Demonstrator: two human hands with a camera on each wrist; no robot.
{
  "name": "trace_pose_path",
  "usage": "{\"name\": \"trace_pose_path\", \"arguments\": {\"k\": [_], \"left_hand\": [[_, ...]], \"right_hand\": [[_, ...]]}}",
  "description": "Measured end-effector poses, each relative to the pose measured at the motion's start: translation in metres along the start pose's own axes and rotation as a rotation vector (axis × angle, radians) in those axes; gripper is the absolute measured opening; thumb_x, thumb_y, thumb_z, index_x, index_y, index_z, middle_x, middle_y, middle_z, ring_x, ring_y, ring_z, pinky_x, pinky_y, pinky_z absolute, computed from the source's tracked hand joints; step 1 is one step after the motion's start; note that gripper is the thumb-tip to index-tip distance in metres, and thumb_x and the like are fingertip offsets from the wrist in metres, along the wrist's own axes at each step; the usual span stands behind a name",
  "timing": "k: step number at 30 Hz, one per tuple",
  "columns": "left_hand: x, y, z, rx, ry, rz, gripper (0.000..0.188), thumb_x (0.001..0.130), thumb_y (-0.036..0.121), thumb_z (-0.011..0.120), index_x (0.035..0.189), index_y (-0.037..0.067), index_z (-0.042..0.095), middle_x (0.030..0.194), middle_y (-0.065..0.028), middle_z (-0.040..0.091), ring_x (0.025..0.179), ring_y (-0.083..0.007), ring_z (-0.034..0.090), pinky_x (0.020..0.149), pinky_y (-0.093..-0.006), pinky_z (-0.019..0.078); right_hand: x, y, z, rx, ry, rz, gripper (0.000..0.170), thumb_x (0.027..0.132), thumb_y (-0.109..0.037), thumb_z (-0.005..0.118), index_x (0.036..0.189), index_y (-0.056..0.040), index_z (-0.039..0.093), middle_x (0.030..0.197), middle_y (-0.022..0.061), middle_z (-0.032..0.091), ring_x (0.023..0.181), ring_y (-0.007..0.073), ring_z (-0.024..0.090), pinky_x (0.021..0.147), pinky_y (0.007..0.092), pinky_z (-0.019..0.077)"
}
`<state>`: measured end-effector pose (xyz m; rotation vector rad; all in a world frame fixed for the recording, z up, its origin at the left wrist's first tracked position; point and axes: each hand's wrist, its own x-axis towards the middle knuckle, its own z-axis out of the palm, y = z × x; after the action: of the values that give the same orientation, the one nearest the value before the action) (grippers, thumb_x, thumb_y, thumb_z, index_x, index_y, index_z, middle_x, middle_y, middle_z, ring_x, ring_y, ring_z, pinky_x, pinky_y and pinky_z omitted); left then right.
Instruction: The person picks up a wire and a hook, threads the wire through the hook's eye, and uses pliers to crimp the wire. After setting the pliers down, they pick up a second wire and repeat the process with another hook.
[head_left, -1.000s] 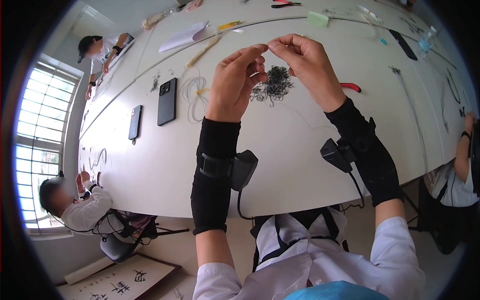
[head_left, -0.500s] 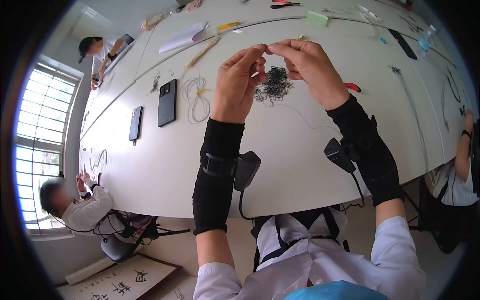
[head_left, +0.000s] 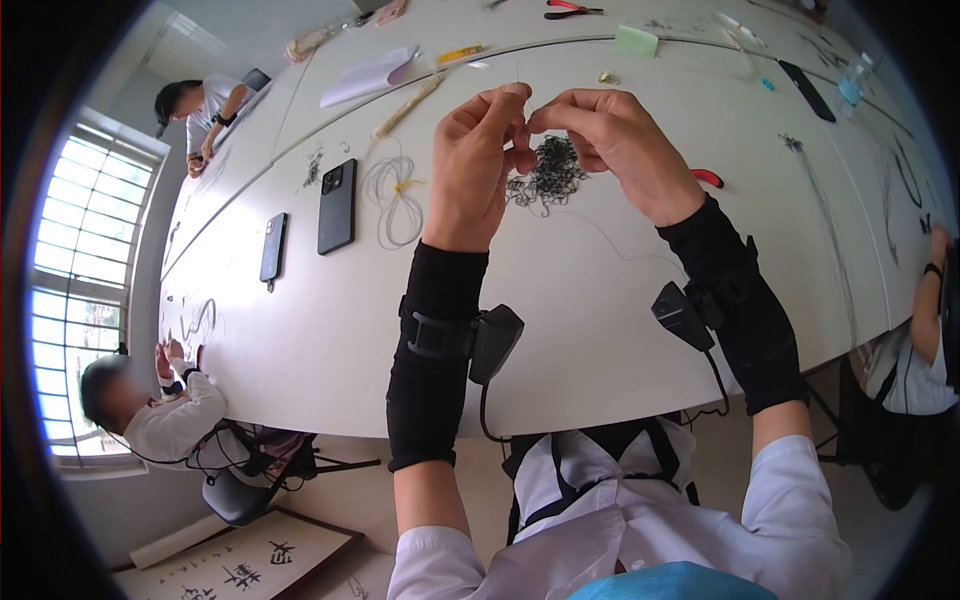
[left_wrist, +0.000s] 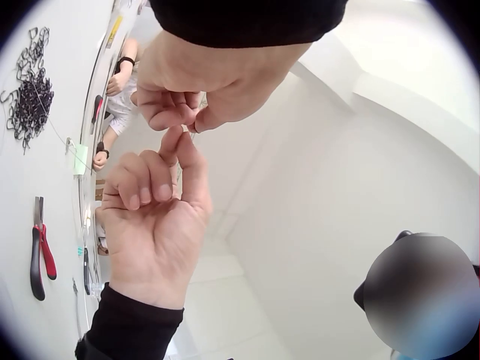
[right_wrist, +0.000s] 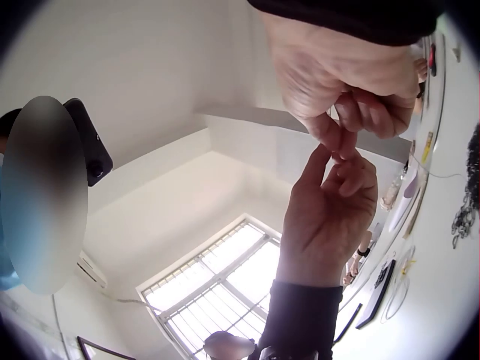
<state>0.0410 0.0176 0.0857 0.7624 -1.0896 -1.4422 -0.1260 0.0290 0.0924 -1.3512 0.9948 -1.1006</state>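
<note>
A fine strand [head_left: 519, 72] sits at the fingertips of the left hand [head_left: 470, 165] and right hand [head_left: 630, 150], each grip pinching it, apparently raised for close work; black hooks [head_left: 560, 172] lie beneath on the counter [head_left: 580, 350], likely for easy reach.

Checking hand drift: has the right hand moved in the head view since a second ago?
Yes. The right hand is lower in the picture, farther from the green note.
</note>
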Motion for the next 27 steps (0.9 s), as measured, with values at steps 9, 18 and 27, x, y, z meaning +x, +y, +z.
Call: {"name": "trace_pose_path", "arguments": {"k": [9,18,27], "left_hand": [[-0.005,0.011,0.001,0.212,0.021,0.057,0.025,0.097,0.025,0.068,0.099,0.0,0.068,0.074,0.0017,0.053,0.063,-0.007,0.048,0.056,-0.0238,0.0418],[-0.008,0.016,0.006,0.284,-0.077,0.015,0.028,0.095,0.024,0.07,0.091,-0.003,0.068,0.064,0.0013,0.053,0.054,-0.0064,0.046,0.05,-0.0231,0.0391],[-0.01,0.022,0.004,0.189,-0.202,-0.067,0.024,0.099,0.024,0.065,0.084,0.006,0.062,0.076,0.0018,0.055,0.065,-0.0074,0.05,0.058,-0.025,0.0433]], "right_hand": [[0.016,0.012,-0.012,-0.358,0.111,-0.42,0.028,0.092,-0.026,0.067,0.101,-0.0001,0.072,0.079,0.0026,0.065,0.071,0.0098,0.059,0.07,0.0236,0.0481],[0.008,-0.008,-0.025,-0.286,-0.043,-0.418,0.027,0.098,-0.024,0.065,0.109,-0.0005,0.072,0.099,0.0074,0.073,0.095,0.0139,0.069,0.091,0.0257,0.052],[0.012,-0.003,-0.022,-0.273,-0.04,-0.466,0.027,0.101,-0.025,0.062,0.108,0.0005,0.07,0.094,0.0061,0.072,0.092,0.0131,0.068,0.087,0.026,0.0522]]}}
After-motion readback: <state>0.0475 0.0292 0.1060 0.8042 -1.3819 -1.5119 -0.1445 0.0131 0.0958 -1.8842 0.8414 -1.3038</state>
